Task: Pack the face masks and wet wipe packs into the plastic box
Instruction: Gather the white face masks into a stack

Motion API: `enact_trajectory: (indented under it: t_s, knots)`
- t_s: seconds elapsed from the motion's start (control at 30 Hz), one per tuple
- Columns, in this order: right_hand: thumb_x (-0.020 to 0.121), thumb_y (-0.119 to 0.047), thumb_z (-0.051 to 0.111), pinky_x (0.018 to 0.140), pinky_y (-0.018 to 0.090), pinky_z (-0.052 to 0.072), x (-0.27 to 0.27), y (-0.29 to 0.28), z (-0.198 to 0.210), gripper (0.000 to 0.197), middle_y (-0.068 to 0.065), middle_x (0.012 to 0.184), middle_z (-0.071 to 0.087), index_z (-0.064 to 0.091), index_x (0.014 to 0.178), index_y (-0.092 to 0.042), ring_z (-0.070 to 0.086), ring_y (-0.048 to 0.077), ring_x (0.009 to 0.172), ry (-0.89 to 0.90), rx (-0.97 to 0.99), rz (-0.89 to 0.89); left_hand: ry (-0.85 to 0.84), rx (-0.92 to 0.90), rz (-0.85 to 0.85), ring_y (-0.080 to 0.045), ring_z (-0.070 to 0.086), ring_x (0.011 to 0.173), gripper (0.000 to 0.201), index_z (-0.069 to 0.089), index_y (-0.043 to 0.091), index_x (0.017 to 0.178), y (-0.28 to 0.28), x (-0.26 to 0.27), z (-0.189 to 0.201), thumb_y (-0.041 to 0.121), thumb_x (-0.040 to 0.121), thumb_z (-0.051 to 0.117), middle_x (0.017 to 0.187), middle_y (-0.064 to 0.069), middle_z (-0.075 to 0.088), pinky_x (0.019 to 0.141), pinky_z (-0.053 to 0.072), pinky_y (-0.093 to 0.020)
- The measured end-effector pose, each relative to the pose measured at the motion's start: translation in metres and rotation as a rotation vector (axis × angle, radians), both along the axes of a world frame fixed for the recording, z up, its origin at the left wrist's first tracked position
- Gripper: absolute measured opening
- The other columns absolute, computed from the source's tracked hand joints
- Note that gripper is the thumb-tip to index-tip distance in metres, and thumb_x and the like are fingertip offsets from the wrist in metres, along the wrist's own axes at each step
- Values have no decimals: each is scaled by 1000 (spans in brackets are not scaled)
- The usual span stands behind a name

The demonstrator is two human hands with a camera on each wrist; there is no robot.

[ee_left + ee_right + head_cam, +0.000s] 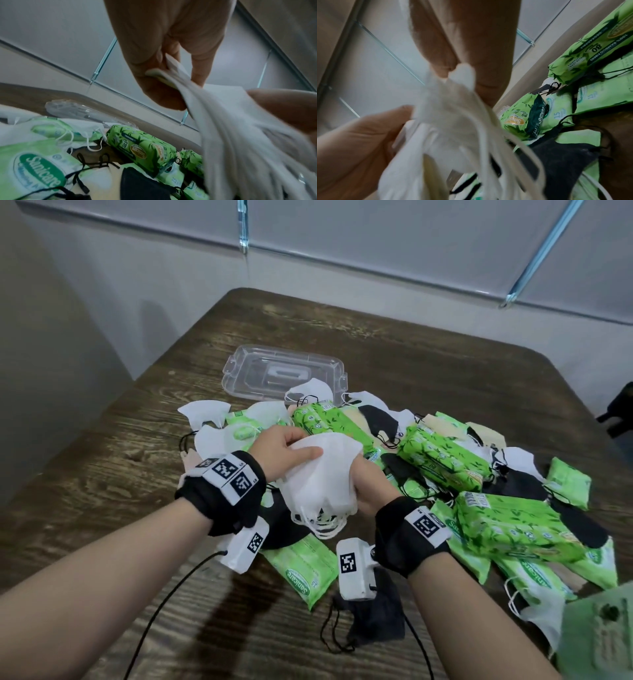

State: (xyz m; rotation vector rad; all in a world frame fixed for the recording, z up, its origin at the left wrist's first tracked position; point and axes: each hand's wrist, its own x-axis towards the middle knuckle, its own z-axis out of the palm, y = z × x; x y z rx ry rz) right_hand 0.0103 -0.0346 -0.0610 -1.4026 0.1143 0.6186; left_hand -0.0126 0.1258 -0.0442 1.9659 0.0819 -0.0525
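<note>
At the frame's centre, our left hand (287,451) and right hand (368,486) clamp curled fingers on a stack of white face masks (325,477) above the pile, apparently gathering them; next comes carrying them to the plastic box (236,364) at upper centre.

Dark wood-grain table (445,364) under clear plastic box (284,373), scattered face masks (205,410), green wipe packs (510,523).

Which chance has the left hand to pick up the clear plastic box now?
Probably not yet: the left hand grips the white mask stack together with the right hand, and the clear plastic box lies beyond the pile.
</note>
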Motion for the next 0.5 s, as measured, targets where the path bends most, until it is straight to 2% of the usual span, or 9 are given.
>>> enact_trajectory:
  t_s: [0.07,0.1,0.13,0.2,0.27,0.3,0.33,0.4,0.5]
  knots:
    - [86,-72,34,104,49,41,1,-3,0,80,19,126,61,55,129,-7,59,33,116,80,99,-17,-49,-18,44,-13,51,64,18,60,16,71,-3,-2,-1,21,78,75,67,1,57,60,41,-24]
    - [87,-73,21,105,48,40,2,-5,2,86,19,128,60,54,130,-7,57,32,117,107,162,0,-76,-36,71,-12,52,65,19,57,18,70,-4,-2,-1,16,79,74,69,3,57,60,41,-22]
    - [89,-70,17,106,47,39,0,-8,4,85,19,128,59,52,132,-6,57,32,117,119,195,9,-94,-71,95,-13,53,67,20,56,20,72,-4,-3,-1,12,79,74,73,3,59,61,42,-22]
    - [96,-53,34,103,46,43,-7,-9,8,65,20,126,60,52,131,-2,58,33,115,88,186,32,-95,-145,124,-17,57,73,24,56,25,80,-2,-4,-1,8,78,73,84,-2,63,65,47,-28]
    - [93,-23,55,96,44,47,-12,-6,8,47,24,122,61,51,129,6,60,35,108,55,89,59,-92,-167,80,-22,60,82,30,57,30,90,-3,-7,1,8,78,73,96,-8,64,74,51,-37]
    - [89,-12,59,91,43,50,-13,-4,6,44,26,121,61,51,127,10,61,36,104,41,35,47,-78,-144,28,-23,61,89,34,57,31,98,-3,-9,1,10,77,75,103,-8,64,82,52,-39]
    - [87,-6,61,86,42,52,-13,-4,6,43,27,119,61,52,125,11,62,36,100,34,0,25,-55,-99,-39,-22,61,98,44,55,30,108,-1,-11,3,14,74,78,111,-6,62,89,51,-38]
    - [86,-3,59,78,40,53,-11,-6,4,39,27,116,62,53,122,12,63,35,94,27,-3,-43,58,15,-194,-16,54,112,80,43,25,131,8,-12,5,17,63,86,125,2,54,97,45,-30]
    - [87,-2,60,83,41,51,-7,-13,6,39,28,121,60,53,121,13,61,35,99,48,71,-118,220,131,-374,-15,52,118,118,26,26,143,27,-10,6,19,47,92,131,6,51,102,42,-34]
